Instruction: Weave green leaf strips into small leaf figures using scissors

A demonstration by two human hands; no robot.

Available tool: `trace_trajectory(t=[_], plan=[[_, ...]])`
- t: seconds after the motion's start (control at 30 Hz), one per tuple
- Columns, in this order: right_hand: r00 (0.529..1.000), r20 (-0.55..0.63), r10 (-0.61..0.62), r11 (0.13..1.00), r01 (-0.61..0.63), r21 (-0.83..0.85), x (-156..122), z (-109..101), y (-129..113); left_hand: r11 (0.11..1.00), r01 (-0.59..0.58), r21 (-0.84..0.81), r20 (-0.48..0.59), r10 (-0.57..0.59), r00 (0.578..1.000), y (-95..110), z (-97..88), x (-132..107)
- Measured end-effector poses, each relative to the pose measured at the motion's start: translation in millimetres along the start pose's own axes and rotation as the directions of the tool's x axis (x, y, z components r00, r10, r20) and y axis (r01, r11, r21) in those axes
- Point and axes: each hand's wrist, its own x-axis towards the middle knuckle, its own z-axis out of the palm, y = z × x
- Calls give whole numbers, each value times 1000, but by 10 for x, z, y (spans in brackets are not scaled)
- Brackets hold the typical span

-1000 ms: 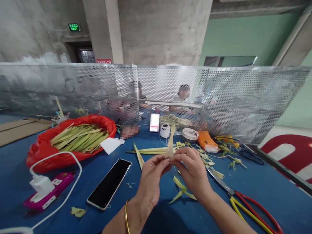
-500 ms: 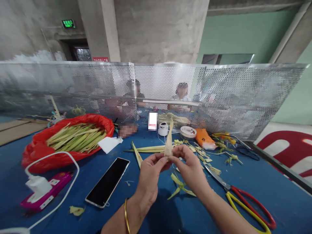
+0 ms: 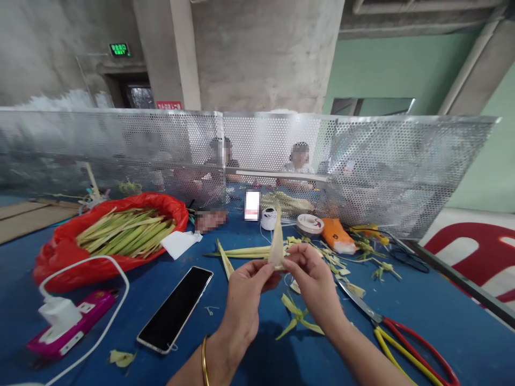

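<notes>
Between my hands a pale, pointed husk leaf (image 3: 277,244) stands with its tip up and its broad base at the bottom. My left hand (image 3: 251,287) pinches the base from the left, thumb in front. On the right side of the base, my right hand (image 3: 309,273) grips it between thumb and fingers. The fingertips behind the leaf are partly hidden. Below my hands a star-shaped piece of green leaf strips (image 3: 296,313) lies on the blue table (image 3: 233,359). Long narrow leaves (image 3: 245,252) lie behind my left hand.
At left are a red plastic bag (image 3: 52,262) of leaves, a purple power strip (image 3: 76,324) and a black phone (image 3: 176,308). Scissors (image 3: 378,319) lie at right, near tape (image 3: 310,224) and an orange packet (image 3: 337,235). A perforated metal screen (image 3: 273,139) stands behind, people beyond it.
The leaf has turned slightly in my fingers and its broad side shows more. My hands keep their pinch, and the whole view has shifted a little.
</notes>
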Motion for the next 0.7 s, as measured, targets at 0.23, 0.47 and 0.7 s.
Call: trace_trajectory(t=[0.23,0.47,0.7], plan=[[902,144,-406,846,431,-314,-35,-7,-26,1000,-6,-30,-56,5,998,4,-9,10],[941,91,-326,879,337,-338,-33,-11,12,1000,-5,-18,40,5,999,-21,-14,-7],[996,25,-88,979,91,-180,-24,18,-74,1000,-30,0,33,30,999,-32,0,-20]])
